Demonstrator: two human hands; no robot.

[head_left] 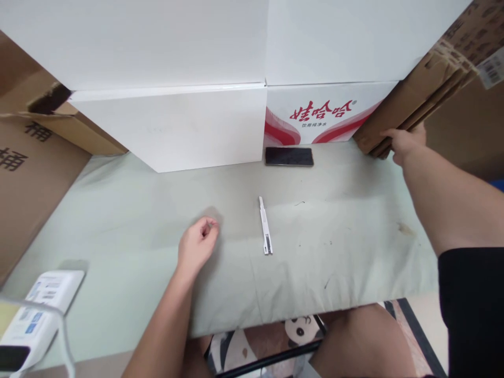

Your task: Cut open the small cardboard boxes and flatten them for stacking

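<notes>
black short sleeve (472, 310) there at the lower right, above the right hand (405, 143); left hand (197, 244) and both forearms were bare, knees too.

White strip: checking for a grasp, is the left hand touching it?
Apart. Head view shows bare cloth between the left hand and the white strip.

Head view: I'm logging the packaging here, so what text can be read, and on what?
"娃哈哈", red, on the white carton at the back.
"饮用纯净水", small, just beneath it.
"桶", twice, on the brown carton at left; the lower one cut by the frame edge.
Barcode label on the flattened cardboard, top right: too small to read.
Labels on the white box, lower left: blurred.
</notes>
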